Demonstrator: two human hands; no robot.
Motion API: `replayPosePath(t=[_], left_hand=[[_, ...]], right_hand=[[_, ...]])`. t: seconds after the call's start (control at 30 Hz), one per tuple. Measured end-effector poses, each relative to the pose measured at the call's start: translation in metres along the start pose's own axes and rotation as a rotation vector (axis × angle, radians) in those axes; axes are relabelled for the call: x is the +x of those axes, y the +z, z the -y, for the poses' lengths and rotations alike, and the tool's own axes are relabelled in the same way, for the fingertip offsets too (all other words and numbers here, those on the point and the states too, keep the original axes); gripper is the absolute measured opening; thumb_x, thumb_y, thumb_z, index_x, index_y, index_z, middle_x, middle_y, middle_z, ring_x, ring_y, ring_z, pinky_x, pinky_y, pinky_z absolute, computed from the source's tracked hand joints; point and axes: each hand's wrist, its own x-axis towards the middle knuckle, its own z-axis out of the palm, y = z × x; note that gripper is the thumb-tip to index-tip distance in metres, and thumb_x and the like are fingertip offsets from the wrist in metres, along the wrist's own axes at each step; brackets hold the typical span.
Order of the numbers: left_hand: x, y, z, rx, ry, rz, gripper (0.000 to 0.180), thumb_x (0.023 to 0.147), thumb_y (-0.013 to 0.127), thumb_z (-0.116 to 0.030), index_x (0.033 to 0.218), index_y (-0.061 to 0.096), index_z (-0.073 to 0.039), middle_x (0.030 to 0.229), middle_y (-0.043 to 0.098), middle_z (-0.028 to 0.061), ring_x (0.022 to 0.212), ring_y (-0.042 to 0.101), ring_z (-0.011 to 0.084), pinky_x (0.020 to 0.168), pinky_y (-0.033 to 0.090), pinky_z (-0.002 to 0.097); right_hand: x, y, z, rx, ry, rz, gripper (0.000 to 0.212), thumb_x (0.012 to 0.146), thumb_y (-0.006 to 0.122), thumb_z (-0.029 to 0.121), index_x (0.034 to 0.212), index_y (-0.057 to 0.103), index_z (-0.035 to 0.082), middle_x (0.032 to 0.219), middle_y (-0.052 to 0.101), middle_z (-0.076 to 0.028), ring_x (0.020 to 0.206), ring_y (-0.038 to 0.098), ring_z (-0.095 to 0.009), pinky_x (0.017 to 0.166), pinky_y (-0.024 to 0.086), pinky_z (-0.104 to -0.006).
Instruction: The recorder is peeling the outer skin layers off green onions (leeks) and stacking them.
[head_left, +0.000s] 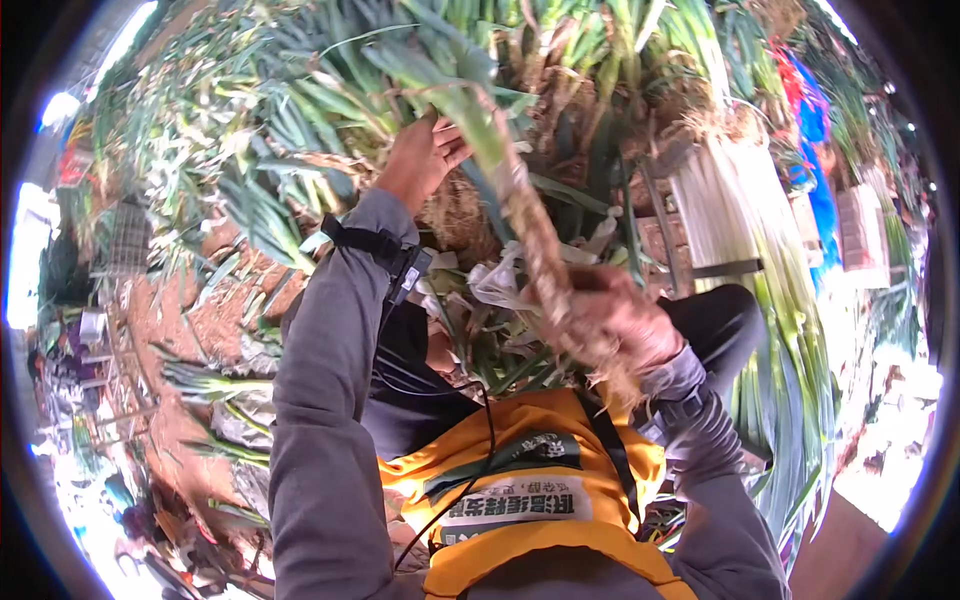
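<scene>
Brown ground (165, 310) and heaped green leaves (265, 205) spread around you. One long, soil-stained leek (525, 205) slanted across your front, roots toward your yellow apron (615, 450), leaves pointing away. Your right hand (635, 320) was closed around its lower stalk. Your left hand (420, 165) was beside its upper part, fingers partly bent; whether they gripped anything could not be told. To your right lay a bundle of pale-stemmed leeks (735, 210).

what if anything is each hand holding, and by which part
The right hand grips a long leek-like stalk near its root end; whether the left hand holds anything cannot be told.
</scene>
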Motion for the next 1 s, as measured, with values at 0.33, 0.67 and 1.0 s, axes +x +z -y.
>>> replayPosePath(t=[0.33, 0.67, 1.0], left_hand=[[-0.005, 0.042, -0.023, -0.247, 0.241, 0.357, 0.039, 0.094, 0.066, -0.033, 0.119, 0.058, -0.004, 0.112, 0.064, 0.0109, 0.102, 0.062, 0.0250, 0.091, 0.054, 0.0439], [-0.044, 0.061, -0.038, -0.103, 0.415, 0.425, 0.026, 0.094, 0.064, -0.006, 0.120, 0.061, -0.004, 0.113, 0.068, 0.0085, 0.104, 0.064, 0.0189, 0.090, 0.053, 0.0355], [-0.043, 0.047, -0.066, 0.111, 0.698, 0.229, 0.018, 0.088, 0.074, -0.015, 0.105, 0.072, -0.008, 0.099, 0.070, 0.0021, 0.096, 0.060, 0.0151, 0.088, 0.043, 0.0363]], right_hand=[[0.007, -0.047, -0.054, -0.331, 0.072, 0.009, 0.038, 0.092, 0.068, 0.020, 0.123, 0.060, 0.000, 0.099, 0.063, 0.000, 0.088, 0.055, -0.008, 0.076, 0.046, -0.0253], [0.124, -0.037, -0.015, -0.880, -0.083, -0.314, 0.073, 0.087, 0.067, 0.058, 0.122, 0.058, -0.005, 0.095, 0.068, -0.019, 0.079, 0.066, -0.018, 0.071, 0.053, -0.0347], [0.206, -0.005, 0.017, 0.048, -0.533, -0.418, 0.021, 0.090, 0.074, 0.023, 0.093, 0.068, 0.003, 0.069, 0.063, -0.001, 0.051, 0.053, -0.006, 0.045, 0.043, -0.0233]])
